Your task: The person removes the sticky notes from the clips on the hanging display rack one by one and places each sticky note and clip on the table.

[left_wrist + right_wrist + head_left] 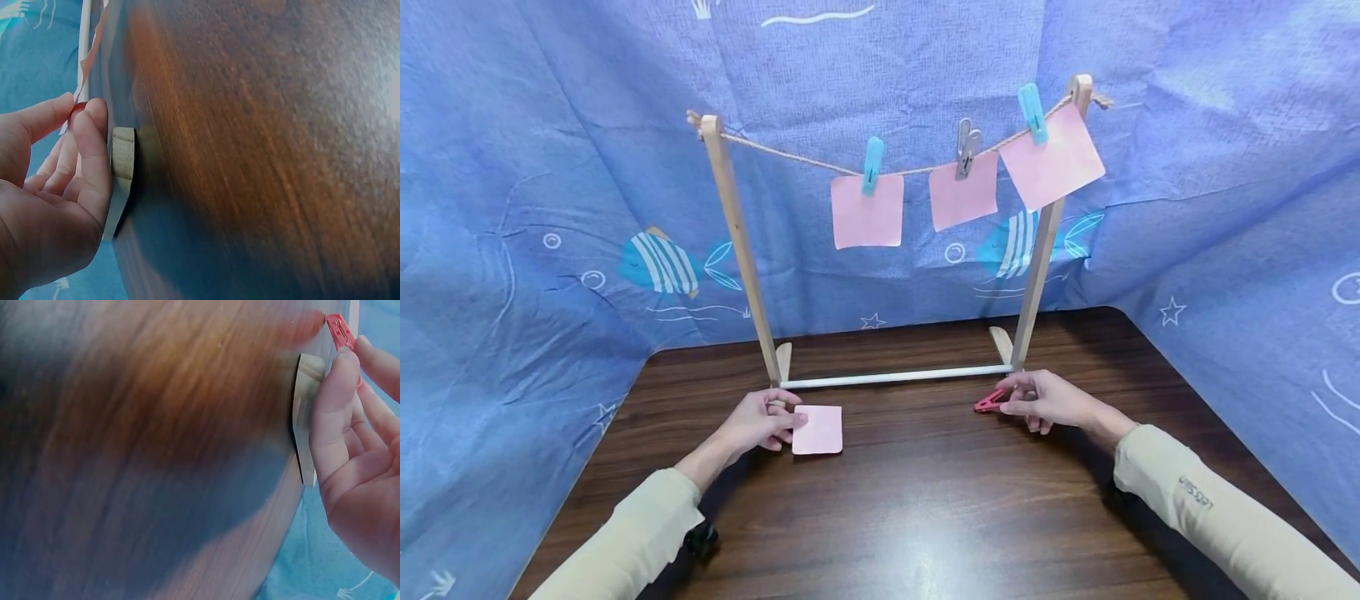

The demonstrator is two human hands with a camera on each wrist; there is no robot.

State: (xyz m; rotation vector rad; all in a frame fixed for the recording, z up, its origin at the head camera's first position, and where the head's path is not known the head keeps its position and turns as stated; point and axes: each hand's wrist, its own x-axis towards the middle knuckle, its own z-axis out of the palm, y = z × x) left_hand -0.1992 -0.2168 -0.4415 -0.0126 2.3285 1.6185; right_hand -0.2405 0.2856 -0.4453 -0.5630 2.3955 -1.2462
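Note:
Between thumb and fingers, my left hand [766, 422] pinches a square pink paper [820, 431] by its left edge, in front of the rack's left foot. In the left wrist view the pink paper [91, 59] shows edge-on above the fingertips. My right hand [1047, 401] pinches a red clothespin [988, 402] by its handle end, its nose pointing left, near the rack's right post. The red clothespin [340, 331] also shows at the fingertips in the right wrist view. Above, three pink papers hang on a rope [782, 153], the middle one [964, 193] under a grey clothespin [967, 150].
A wooden rack [743, 250] with a white bottom bar [895, 377] stands at the back of the dark wooden table [880, 517]. Blue clothespins [872, 165] hold the left and right hanging papers. A blue fish-print cloth [535, 192] covers the back and sides.

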